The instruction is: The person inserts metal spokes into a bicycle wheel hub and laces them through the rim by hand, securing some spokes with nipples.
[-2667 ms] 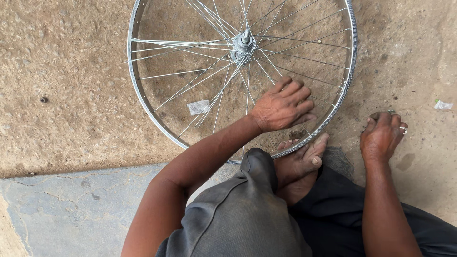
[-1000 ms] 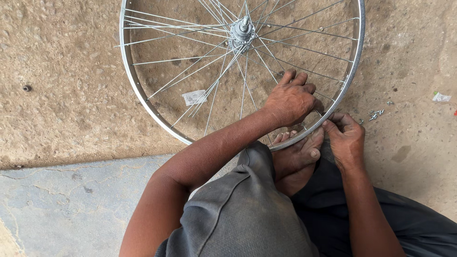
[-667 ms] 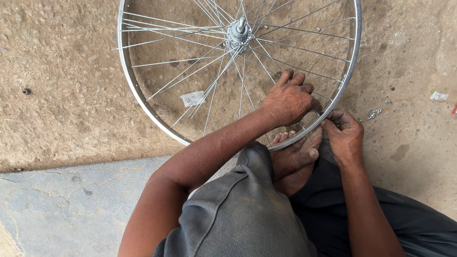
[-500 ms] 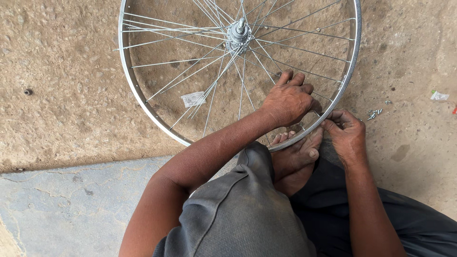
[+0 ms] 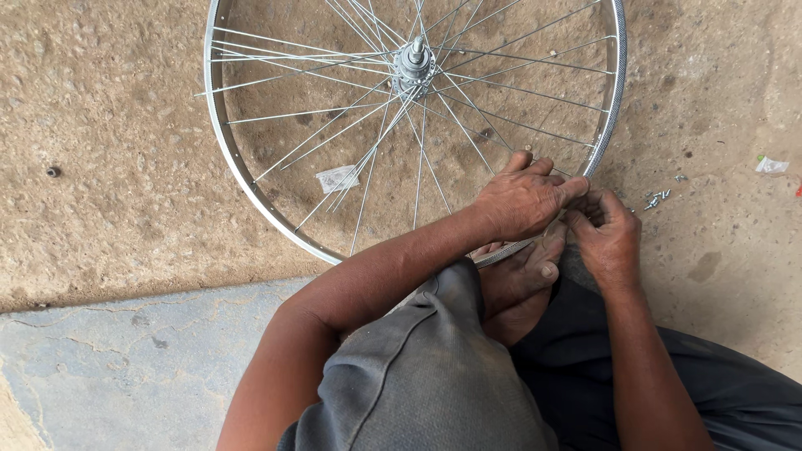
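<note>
A person squats on the ground, grey-clad knee (image 5: 426, 376) nearest the camera, with a bare foot (image 5: 518, 280) tucked under the near edge of a bicycle wheel (image 5: 251, 179) that lies flat on the sandy ground (image 5: 109, 167). A paler slab of cracked concrete (image 5: 125, 359) fills the lower left, beside the knee.

Just beyond the foot, both hands meet at the wheel's near-right rim. The left hand (image 5: 525, 199) lies palm-down over the spokes and the rim, fingers curled and close together, their tips reaching to the rim's edge. The right hand (image 5: 603, 230) comes in from outside the rim, fingers bent and bunched narrowly against the left hand's fingertips; whatever they pinch there is too small and too hidden to tell.

Farther in, thin metal spokes (image 5: 368, 159) fan out from the silver hub (image 5: 414, 63) toward the rim, several of them lying loose and uneven across one another. A crumpled scrap of pale wrapper (image 5: 337, 178) lies on the ground inside the wheel, left of the hands. Outside the rim, right of the hands, a few small metal bits (image 5: 657, 199) are scattered in the dirt, and a scrap of litter (image 5: 770, 164) sits near the right edge.
</note>
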